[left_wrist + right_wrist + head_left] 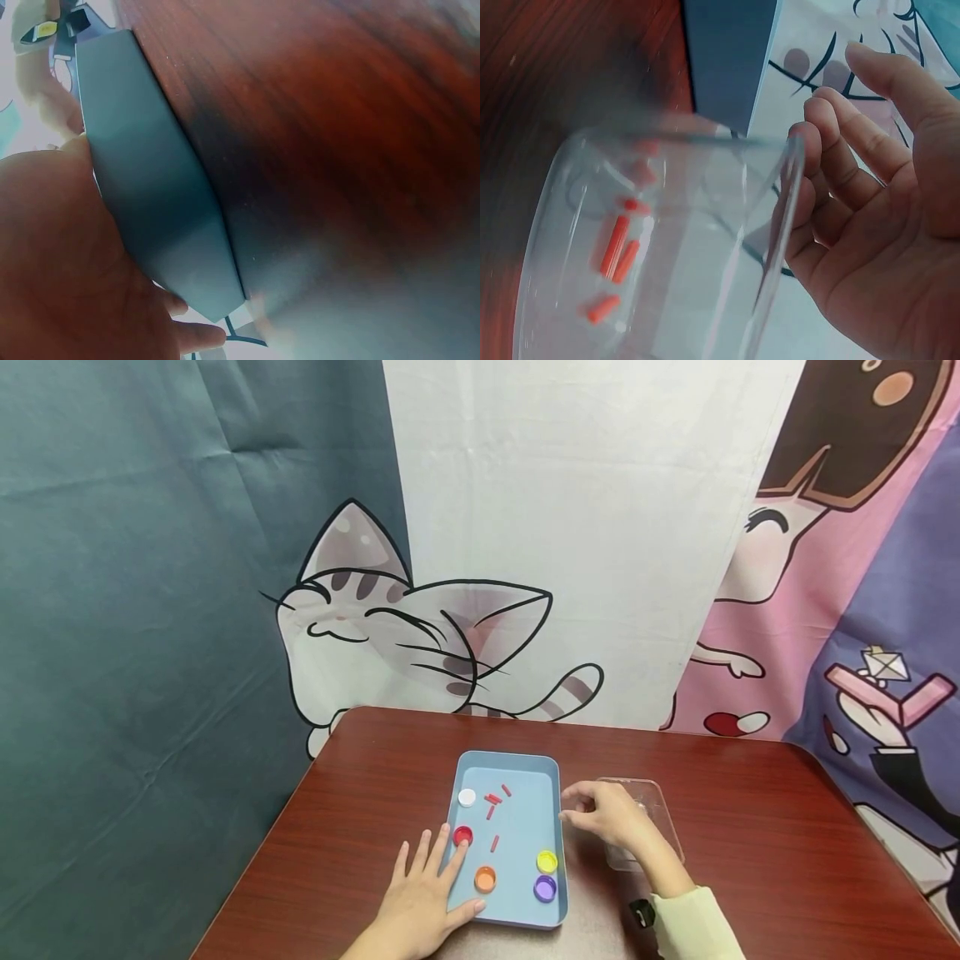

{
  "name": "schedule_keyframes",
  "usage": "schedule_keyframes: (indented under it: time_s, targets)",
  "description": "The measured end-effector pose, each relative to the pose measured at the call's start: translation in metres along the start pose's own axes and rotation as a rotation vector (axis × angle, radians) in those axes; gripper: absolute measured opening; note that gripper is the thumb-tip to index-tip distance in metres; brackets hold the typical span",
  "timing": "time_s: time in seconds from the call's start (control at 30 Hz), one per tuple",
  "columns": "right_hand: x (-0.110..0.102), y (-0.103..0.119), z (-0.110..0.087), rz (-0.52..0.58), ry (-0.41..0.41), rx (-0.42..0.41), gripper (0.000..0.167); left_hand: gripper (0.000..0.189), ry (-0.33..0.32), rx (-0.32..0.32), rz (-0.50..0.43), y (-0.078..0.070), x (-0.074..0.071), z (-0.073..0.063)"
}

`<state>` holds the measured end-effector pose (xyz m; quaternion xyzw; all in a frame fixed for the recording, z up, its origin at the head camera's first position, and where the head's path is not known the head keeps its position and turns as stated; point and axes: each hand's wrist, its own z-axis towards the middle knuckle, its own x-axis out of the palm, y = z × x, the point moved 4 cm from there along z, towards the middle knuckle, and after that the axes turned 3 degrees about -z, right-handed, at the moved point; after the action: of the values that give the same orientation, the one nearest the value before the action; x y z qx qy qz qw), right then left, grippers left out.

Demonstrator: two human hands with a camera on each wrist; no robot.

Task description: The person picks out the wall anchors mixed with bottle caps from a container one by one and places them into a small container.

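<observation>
My left hand (420,902) lies with fingers spread over the left front edge of a light blue tray (525,827), its index fingertip at a small red round cap (462,835). In the left wrist view that palm (75,262) is against the tray's outer wall (150,157). Between the tray and a clear plastic box (660,806), my right hand (611,814) hovers with loosely bent fingers. Nothing shows between its thumb and fingers in the right wrist view. Short red sticks (615,246) show through the box wall there. More red sticks (492,798) lie in the tray.
The tray also holds a white cap (467,797), an orange one (485,880), a yellow one (547,862) and a purple one (545,888). A dark red wooden table (375,777) carries everything. Behind it hangs a cartoon-printed curtain (600,527).
</observation>
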<state>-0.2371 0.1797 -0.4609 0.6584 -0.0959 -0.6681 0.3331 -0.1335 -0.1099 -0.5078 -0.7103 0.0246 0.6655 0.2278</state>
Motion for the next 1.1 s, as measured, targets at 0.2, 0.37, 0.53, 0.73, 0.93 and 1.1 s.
schedule_keyframes:
  time_s: [0.2,0.37,0.53,0.73,0.93,1.1]
  targets:
    - [0.009,0.011,0.005,0.017,0.003,-0.039,0.027,0.085,-0.002,0.000,-0.003,-0.001,-0.001,0.000]
    - [0.018,0.018,0.008,0.023,0.004,-0.045,0.026,0.085,-0.008,0.004,-0.001,-0.001,-0.001,0.000]
    - [0.026,0.023,0.010,0.033,0.002,-0.032,0.029,0.085,-0.002,0.003,-0.001,-0.001,0.000,0.000]
    - [0.038,0.030,0.010,0.059,-0.003,-0.019,0.029,0.085,0.000,0.001,0.002,-0.001,0.000,0.001]
    - [0.048,0.035,0.011,0.066,-0.030,-0.041,0.027,0.085,-0.008,0.004,0.002,-0.001,0.000,0.000]
    - [0.055,0.037,0.010,0.065,-0.022,-0.029,0.028,0.085,-0.010,0.004,0.004,-0.001,0.000,0.000]
